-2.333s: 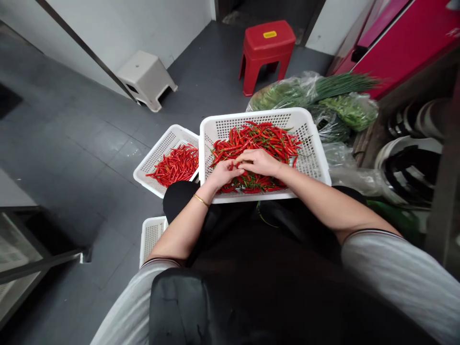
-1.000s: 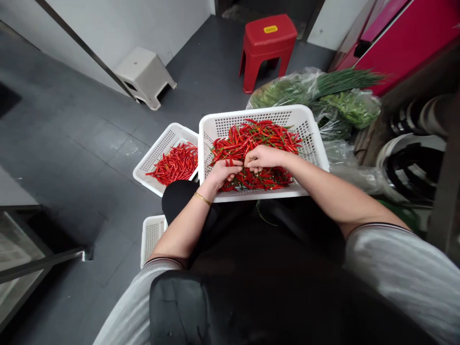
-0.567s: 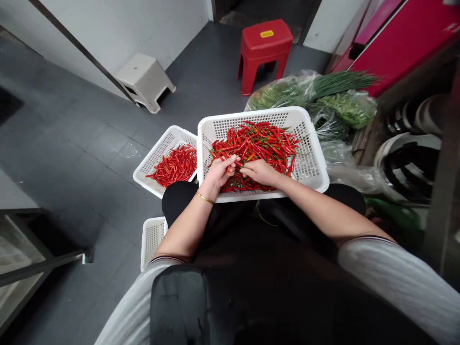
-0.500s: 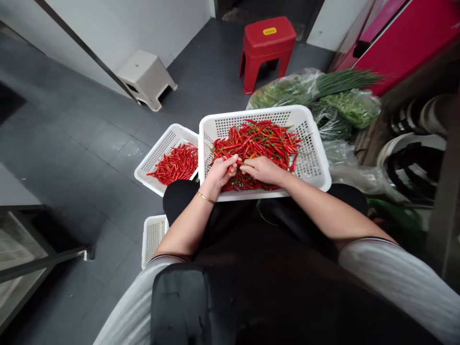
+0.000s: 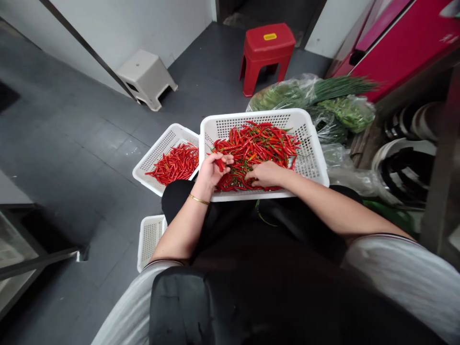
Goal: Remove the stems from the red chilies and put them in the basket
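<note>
A white perforated basket (image 5: pixel 316 163) rests across my lap with a heap of red chili peppers (image 5: pixel 266 141) in it, many with green stems. My left hand (image 5: pixel 212 171), a gold bracelet at its wrist, is raised over the basket's near left corner. Its palm is turned up and its fingers curl around a few red chilies (image 5: pixel 219 164). My right hand (image 5: pixel 268 173) reaches down at the near side of the heap. Its thumb and fingers are slightly apart and touch the peppers, with no chili plainly between them.
A second white basket (image 5: pixel 143 167) with stemless red chilies stands to the left, partly under the first. Another small white basket (image 5: pixel 151 237) is by my left leg. A red stool (image 5: pixel 268 48), a grey stool (image 5: pixel 143 72) and bagged greens (image 5: pixel 283 93) stand beyond.
My hands were together over the chilies and have moved apart. The left went slightly left and turned palm up with chilies in it; the right lowered onto the heap.
</note>
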The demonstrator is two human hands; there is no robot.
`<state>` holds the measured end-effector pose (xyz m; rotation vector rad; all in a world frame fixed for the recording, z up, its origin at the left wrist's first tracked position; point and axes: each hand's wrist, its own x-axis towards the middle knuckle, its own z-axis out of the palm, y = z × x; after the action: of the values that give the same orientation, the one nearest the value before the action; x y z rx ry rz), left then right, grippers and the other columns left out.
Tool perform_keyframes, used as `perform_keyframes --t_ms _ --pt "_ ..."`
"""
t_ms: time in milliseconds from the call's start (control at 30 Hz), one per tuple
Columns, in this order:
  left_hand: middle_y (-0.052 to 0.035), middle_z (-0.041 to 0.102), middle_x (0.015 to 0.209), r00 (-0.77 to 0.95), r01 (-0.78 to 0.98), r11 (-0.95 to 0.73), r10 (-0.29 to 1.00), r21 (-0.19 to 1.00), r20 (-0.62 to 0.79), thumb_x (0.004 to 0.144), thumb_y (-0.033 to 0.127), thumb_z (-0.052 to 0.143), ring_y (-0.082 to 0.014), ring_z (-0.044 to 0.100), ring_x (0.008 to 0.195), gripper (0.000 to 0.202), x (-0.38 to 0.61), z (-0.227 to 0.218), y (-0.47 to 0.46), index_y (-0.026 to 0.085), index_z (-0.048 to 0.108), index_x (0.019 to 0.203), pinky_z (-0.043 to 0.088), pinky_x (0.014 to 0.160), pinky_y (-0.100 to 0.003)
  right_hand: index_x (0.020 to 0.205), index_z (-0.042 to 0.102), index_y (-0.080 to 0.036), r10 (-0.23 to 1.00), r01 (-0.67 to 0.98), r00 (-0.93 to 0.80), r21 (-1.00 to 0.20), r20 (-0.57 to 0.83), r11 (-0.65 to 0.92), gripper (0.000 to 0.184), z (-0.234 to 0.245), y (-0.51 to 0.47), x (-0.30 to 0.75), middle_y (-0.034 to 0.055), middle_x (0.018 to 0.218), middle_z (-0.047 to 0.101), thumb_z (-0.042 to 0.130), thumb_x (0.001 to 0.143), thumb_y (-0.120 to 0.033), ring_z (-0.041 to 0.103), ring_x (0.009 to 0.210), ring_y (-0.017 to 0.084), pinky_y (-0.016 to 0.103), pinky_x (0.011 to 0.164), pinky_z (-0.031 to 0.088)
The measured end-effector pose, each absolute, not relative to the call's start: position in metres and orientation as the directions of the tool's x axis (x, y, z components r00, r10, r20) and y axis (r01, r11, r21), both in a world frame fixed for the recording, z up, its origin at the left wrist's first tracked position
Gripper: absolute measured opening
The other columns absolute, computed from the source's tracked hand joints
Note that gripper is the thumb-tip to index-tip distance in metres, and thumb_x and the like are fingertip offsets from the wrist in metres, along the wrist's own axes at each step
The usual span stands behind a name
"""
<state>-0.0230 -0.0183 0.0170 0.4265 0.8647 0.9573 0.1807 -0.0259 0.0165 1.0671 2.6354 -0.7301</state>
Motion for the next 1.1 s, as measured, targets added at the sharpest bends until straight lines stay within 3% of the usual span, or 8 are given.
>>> perform_keyframes --t_ms 133,200,367,500,633,800,900,1100 --pt "0.0008 0.059 0.058 0.356 -0.48 0.515 0.854 0.71 -0.378 0.065 0.017 0.063 -0.0091 0.053 0.048 0.018 -0.032 0.016 -0.019 0.013 0.065 0.083 0.036 0.042 -0.018 0.084 0.073 -0.016 0.652 0.748 -0.637 -0.124 -0.411 0.652 0.023 -0.013 -0.026 0.18 0.0124 0.093 0.068 0.051 0.088 -0.016 0.062 0.072 0.021 0.031 0.063 0.042" --pt "0.0053 0.049 0.048 0.364 -0.383 0.525 0.842 0.76 -0.398 0.064 0.015 0.069 -0.0045 0.041 0.038 0.02 -0.027 0.014 -0.02 0.011 0.066 0.084 0.027 0.038 -0.016 0.086 0.072 -0.015 0.696 0.765 -0.636 -0.151 -0.334 0.626 0.026 -0.006 -0.021 0.18 0.012 0.095 0.069 0.047 0.091 -0.019 0.062 0.075 0.02 0.031 0.065 0.042" --pt "0.0063 0.047 0.049 0.405 -0.167 0.505 0.818 0.847 -0.408 0.057 0.021 0.084 -0.0009 0.035 0.037 0.028 -0.002 0.009 -0.027 0.01 0.065 0.075 0.022 0.038 -0.017 0.086 0.066 -0.015 0.828 0.726 -0.559 -0.508 -0.044 0.463 0.027 0.038 -0.008 0.178 0.0047 0.078 0.068 0.046 0.094 -0.032 0.06 0.07 0.015 0.026 0.067 0.04" --pt "0.0064 0.042 0.045 0.448 -0.224 0.56 0.786 0.798 -0.426 0.058 0.032 0.085 -0.001 0.033 0.037 0.034 0.013 0.01 -0.036 0.009 0.06 0.063 0.02 0.037 -0.017 0.093 0.064 -0.01 0.843 0.791 -0.534 -0.314 0.065 0.525 0.029 0.047 -0.011 0.173 0.0144 0.093 0.067 0.041 0.095 -0.028 0.061 0.081 0.021 0.029 0.067 0.039" --pt "0.0068 0.039 0.044 0.481 -0.277 0.642 0.737 0.715 -0.476 0.061 0.031 0.08 -0.0011 0.03 0.035 0.031 0.008 0.016 -0.038 0.009 0.059 0.063 0.017 0.035 -0.016 0.106 0.064 -0.011 0.886 0.894 -0.447 -0.077 -0.123 0.441 0.038 0.036 -0.017 0.188 0.0181 0.104 0.067 0.034 0.098 -0.032 0.062 0.089 0.025 0.032 0.07 0.041" --pt "-0.0011 0.057 0.06 0.534 -0.434 0.564 0.789 0.703 -0.304 0.058 0.024 0.073 -0.0092 0.051 0.048 0.023 -0.015 0.02 -0.03 0.012 0.059 0.07 0.023 0.034 -0.017 0.088 0.072 -0.017 0.741 0.93 -0.302 -0.014 -0.6 0.367 0.033 0.004 -0.031 0.22 0.0139 0.091 0.07 0.063 0.083 -0.048 0.065 0.087 0.029 0.036 0.072 0.047" --pt "-0.0012 0.06 0.064 0.568 -0.412 0.542 0.781 0.732 -0.259 0.059 0.024 0.072 -0.0084 0.05 0.047 0.027 -0.017 0.018 -0.029 0.013 0.061 0.081 0.022 0.034 -0.016 0.082 0.072 -0.017 0.774 0.939 -0.33 -0.102 -0.541 0.329 0.022 -0.006 -0.031 0.233 0.0106 0.085 0.071 0.06 0.085 -0.035 0.065 0.081 0.025 0.033 0.07 0.047" --pt "0.0079 0.04 0.045 0.569 -0.268 0.548 0.753 0.792 -0.329 0.071 0.036 0.076 -0.0024 0.032 0.035 0.03 0.001 0.014 -0.032 0.013 0.057 0.075 0.017 0.034 -0.016 0.079 0.071 -0.019 0.841 0.902 -0.339 -0.4 -0.422 0.164 0.021 0.017 -0.016 0.245 0.0006 0.065 0.066 0.056 0.084 -0.032 0.059 0.062 0.014 0.025 0.064 0.044"
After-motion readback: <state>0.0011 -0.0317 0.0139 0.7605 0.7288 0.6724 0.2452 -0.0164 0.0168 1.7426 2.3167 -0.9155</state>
